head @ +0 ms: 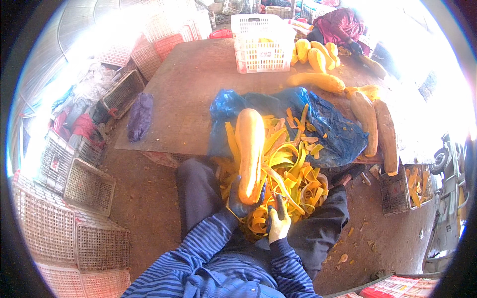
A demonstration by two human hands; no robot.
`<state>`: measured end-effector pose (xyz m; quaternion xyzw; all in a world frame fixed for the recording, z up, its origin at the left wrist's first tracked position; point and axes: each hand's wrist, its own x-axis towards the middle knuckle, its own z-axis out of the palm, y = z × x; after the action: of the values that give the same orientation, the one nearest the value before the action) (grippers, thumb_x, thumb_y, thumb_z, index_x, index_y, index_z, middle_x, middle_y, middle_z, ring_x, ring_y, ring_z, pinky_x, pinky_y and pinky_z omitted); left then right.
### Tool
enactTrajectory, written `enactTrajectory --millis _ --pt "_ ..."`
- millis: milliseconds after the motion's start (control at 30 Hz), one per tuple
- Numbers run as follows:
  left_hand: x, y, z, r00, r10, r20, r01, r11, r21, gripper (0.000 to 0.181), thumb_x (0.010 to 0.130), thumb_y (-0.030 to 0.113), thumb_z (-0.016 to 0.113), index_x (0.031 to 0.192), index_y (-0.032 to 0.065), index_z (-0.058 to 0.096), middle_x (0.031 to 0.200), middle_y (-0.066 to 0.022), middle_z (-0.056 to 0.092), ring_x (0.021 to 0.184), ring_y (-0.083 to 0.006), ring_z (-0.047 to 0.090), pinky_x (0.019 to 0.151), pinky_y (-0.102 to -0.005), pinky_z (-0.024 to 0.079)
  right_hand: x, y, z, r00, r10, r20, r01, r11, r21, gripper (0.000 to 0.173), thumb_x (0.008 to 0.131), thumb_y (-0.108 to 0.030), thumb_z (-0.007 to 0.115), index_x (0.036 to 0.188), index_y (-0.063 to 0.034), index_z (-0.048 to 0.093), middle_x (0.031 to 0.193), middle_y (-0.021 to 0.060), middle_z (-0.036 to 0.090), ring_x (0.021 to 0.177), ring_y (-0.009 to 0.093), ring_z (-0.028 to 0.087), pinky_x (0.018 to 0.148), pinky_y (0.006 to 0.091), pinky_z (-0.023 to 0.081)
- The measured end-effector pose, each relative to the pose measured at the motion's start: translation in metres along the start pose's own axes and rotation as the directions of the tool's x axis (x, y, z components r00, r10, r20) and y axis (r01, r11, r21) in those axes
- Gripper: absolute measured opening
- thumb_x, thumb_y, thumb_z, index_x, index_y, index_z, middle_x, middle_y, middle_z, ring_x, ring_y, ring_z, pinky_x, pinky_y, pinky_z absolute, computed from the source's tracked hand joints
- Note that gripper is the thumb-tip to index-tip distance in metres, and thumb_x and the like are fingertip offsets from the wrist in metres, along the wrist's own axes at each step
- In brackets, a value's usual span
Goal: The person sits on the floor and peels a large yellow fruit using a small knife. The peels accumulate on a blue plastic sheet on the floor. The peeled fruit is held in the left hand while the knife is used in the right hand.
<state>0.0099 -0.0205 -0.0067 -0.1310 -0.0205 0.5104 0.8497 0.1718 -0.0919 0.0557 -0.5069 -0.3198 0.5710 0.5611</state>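
Note:
My left hand (238, 204), in a dark blue glove, grips the lower end of a long peeled squash (250, 145). The squash stands out away from me over my lap, its far end above the table edge. Just right of its near end is my right hand (279, 220), in a cream glove with dark fingers. Its fingers are closed around a small tool, apparently a peeler (275, 195), mostly hidden. A long strip of peel (282, 186) hangs beside the tool. Under both hands lies a heap of yellow and orange peelings (298, 167), partly on a blue plastic sheet (333, 126).
Unpeeled squashes (385, 136) lie at the table's (179, 93) right edge. Peeled ones (316, 59) are beside a white crate (262, 56). Another person (341, 28) sits at the far right, a gloved hand at a squash. Stacked crates (44, 219) line the left; a purple mesh sack (140, 117) lies nearby.

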Motion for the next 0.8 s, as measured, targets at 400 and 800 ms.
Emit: enactTrajectory --millis 400,800 --pt "-0.013 0.01 -0.024 0.997 -0.063 0.05 0.074 0.967 -0.245 0.068 0.098 0.061 0.057 0.148 0.0152 0.053 0.14 -0.0129 0.063 0.125 -0.0341 0.061 0.096 -0.0507 0.056 0.088 -0.057 0.069 0.953 -0.149 0.263 0.193 0.97 -0.151 0.07 0.084 0.0 0.061 0.153 0.0027 0.049 0.146 0.0126 0.063 0.135 0.02 0.057 0.117 0.0319 0.038" --pt "-0.031 0.013 -0.028 0.995 -0.068 -0.073 0.057 0.987 -0.149 0.071 0.096 0.059 0.064 0.151 0.0153 0.052 0.145 -0.0155 0.06 0.111 -0.0381 0.067 0.083 -0.0469 0.059 0.287 -0.065 0.168 0.975 -0.015 0.221 0.084 0.949 -0.304 0.044 0.097 -0.014 0.061 0.14 -0.0023 0.063 0.099 0.0062 0.073 0.063 0.01 0.059 0.055 0.0254 0.045"
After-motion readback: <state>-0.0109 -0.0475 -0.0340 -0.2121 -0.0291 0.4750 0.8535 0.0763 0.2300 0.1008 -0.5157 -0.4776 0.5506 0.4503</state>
